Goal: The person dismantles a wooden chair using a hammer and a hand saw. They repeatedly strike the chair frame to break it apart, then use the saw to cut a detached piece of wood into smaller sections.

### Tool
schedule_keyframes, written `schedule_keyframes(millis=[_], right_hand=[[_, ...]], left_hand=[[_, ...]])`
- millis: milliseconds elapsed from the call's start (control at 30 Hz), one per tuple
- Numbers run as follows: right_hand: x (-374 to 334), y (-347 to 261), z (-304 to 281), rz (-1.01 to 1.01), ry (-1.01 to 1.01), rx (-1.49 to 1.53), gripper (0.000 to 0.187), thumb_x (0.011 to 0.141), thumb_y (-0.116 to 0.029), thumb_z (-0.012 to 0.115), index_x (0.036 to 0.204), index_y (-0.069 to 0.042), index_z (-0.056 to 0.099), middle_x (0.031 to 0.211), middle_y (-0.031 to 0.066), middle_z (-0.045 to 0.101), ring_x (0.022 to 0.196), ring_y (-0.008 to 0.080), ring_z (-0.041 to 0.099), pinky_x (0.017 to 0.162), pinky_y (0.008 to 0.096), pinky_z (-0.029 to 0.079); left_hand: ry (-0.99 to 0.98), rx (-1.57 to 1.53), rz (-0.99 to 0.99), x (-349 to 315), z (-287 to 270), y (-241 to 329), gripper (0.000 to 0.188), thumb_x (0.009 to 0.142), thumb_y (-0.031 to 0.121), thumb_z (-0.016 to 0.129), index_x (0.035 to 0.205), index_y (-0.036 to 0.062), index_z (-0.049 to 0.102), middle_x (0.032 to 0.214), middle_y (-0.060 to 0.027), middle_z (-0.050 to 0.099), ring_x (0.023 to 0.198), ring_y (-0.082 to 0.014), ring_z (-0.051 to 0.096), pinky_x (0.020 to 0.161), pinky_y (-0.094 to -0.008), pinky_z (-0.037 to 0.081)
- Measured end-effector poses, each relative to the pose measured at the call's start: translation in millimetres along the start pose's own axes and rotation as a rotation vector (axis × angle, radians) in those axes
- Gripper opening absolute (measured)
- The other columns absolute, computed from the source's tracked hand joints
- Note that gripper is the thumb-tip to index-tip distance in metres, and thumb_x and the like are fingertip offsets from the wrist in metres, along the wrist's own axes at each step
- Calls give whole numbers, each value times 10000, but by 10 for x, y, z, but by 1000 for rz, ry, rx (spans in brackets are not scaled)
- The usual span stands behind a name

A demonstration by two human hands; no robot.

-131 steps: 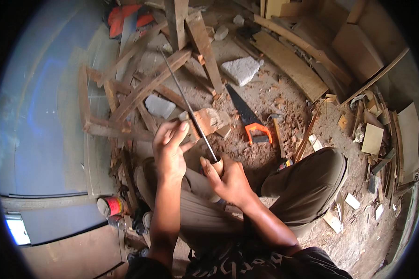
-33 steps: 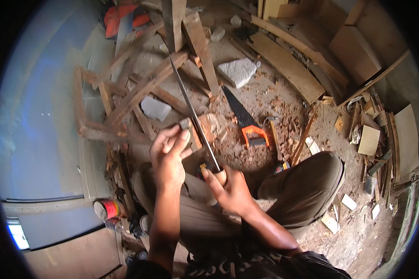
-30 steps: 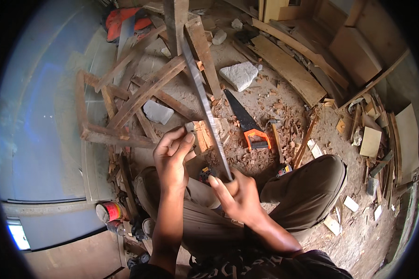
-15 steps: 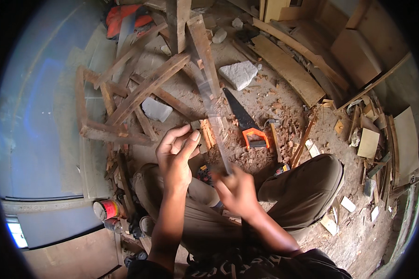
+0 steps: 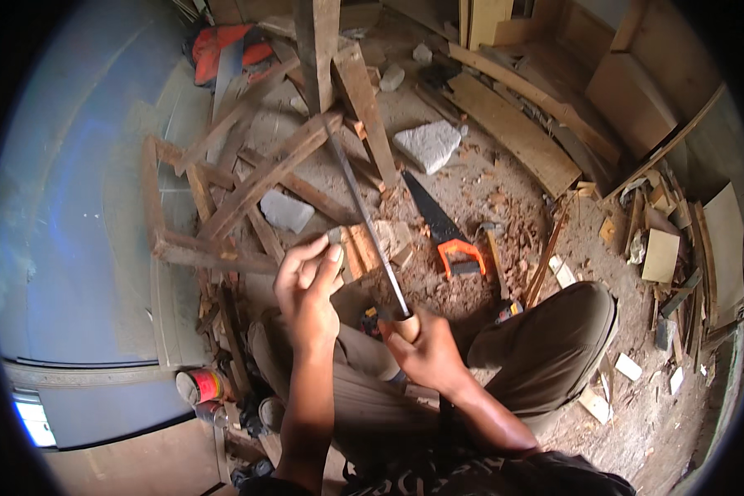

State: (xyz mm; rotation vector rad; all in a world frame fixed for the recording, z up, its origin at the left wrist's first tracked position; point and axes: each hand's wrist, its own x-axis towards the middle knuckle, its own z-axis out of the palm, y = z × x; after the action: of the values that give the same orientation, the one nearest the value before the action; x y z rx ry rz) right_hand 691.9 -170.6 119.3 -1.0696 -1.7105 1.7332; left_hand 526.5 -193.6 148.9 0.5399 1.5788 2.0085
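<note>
A dusty floor strewn with reddish wood chips stretches around the seated person, with a large blue-grey panel along the left. Above the chips, in front of the person's crossed legs, is a small reddish-brown wooden piece with a greyish end. The left hand has its thumb and fingers pinched together on that end. A long, narrow metal blade slants across the far side of the piece, its tip pointing away from the person; whether the two touch, I cannot tell. The right hand is wrapped round the blade's short, pale wooden handle. Just beyond the piece, partly behind the blade, sits a paler rough wooden block.

To the right of this block lies a black-bladed handsaw with an orange grip, then a hammer with a wooden shaft. Farther off are a rough white chunk of stone or concrete, a grey slab and a brown timber frame. A red-labelled tin stands at the lower left.
</note>
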Motion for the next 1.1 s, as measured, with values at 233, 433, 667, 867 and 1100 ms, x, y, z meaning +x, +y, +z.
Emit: schedule_keyframes(millis=[233, 433, 667, 867, 1100], right_hand=[[39, 163, 144, 10, -47, 46, 149, 848, -57, 663, 961, 31, 622, 702, 37, 602, 647, 105, 538, 617, 312, 485], [-230, -245, -19, -219, 94, 96, 142, 864, -99, 683, 887, 5, 589, 633, 119, 600, 548, 166, 615, 562, 318, 500], [-40, 4, 35, 70, -87, -44, 193, 868, -131, 679, 930, 43, 622, 732, 181, 671, 657, 240, 673, 628, 376, 518], [-146, -129, -73, -130, 57, 125, 131, 894, -58, 655, 817, -1, 566, 610, -27, 510, 571, 53, 458, 500, 266, 382], [-83, -225, -103, 8, -5, 131, 169, 858, -108, 695, 894, 29, 603, 658, 108, 629, 609, 116, 592, 565, 327, 489]], left_hand=[[-3, -25, 75, -71, 112, -64, 243, 867, 58, 778, 1089, 48, 682, 935, 15, 681, 788, -35, 573, 629, -194, 415], [18, -4, -20, -63, 69, 12, 307, 884, 104, 771, 1162, 44, 656, 986, -7, 690, 859, -43, 599, 652, -180, 435], [-26, -19, 16, -133, 82, -3, 362, 897, 85, 753, 1232, 34, 625, 1075, -47, 674, 927, -70, 605, 708, -204, 488], [5, -7, -88, -183, 204, -11, 307, 876, 87, 775, 1141, 12, 640, 1034, -33, 686, 847, -68, 619, 716, -216, 502], [21, -15, -131, -92, 159, 39, 265, 855, 144, 804, 1057, 53, 659, 986, -7, 689, 891, -75, 626, 764, -251, 487]])
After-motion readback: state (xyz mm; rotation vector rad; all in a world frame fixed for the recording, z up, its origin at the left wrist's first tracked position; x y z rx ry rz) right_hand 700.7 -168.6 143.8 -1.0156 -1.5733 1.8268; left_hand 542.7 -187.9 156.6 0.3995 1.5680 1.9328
